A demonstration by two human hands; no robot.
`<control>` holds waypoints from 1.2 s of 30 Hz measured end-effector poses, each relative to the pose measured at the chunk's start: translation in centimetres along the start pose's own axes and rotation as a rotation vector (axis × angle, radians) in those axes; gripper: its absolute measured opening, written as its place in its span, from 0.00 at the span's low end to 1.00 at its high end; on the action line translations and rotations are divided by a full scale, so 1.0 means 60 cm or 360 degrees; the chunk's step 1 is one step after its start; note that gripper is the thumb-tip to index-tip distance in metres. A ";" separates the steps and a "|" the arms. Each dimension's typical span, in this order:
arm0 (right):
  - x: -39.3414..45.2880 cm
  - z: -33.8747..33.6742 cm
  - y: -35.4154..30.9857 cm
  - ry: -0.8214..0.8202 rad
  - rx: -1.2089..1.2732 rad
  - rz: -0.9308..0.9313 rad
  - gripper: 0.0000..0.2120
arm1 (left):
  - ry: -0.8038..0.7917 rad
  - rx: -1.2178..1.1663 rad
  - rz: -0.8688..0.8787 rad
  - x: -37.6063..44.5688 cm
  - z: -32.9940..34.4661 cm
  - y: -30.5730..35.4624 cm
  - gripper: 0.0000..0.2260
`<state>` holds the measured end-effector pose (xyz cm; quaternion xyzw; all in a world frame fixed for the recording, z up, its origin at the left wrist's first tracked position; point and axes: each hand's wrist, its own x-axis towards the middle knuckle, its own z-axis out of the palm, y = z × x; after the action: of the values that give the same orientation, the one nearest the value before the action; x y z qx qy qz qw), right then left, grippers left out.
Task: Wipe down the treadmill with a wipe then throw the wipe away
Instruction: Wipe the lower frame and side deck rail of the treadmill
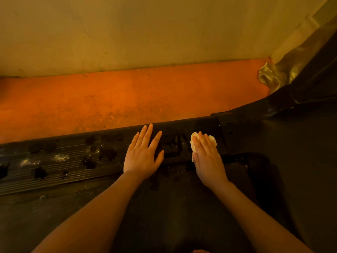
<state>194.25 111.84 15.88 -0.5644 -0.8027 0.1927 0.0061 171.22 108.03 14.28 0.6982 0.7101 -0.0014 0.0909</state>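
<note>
On ribbed black treadmill side rail (60,165) | flat right hand (207,157) is pressing crumpled white wipe (212,140), ungripped | left hand (142,154) is bracing, released | advice: overlap strokes toward dusty patches.

There is one view only, a wide-angle camera worn on the person's head, looking forward and steeply down from above the treadmill (76,161), near enough that both forearms run in from the bottom edge. The left hand (142,154) and the right hand (206,156) sit around the middle of the picture, with the treadmill's ribbed side rail running across from the left edge toward the right. Farther off, the view takes in the orange floor (127,99) beyond the rail and the pale wall (145,30) filling the top, whose straight edges bend with the lens.
</note>
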 end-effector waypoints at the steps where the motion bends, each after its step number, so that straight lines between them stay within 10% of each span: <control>1: 0.012 -0.004 0.003 0.0007 -0.0019 -0.0015 0.28 | -0.0009 0.0001 0.0003 0.000 0.000 0.000 0.31; 36: 0.155 -0.049 -0.014 -0.0186 -0.0157 -0.0388 0.22 | -0.0007 0.0025 0.0013 -0.001 -0.008 0.003 0.30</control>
<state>190.77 120.95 16.93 -0.4503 -0.8727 0.1833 -0.0450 171.34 108.05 14.76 0.7019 0.7069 -0.0081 0.0869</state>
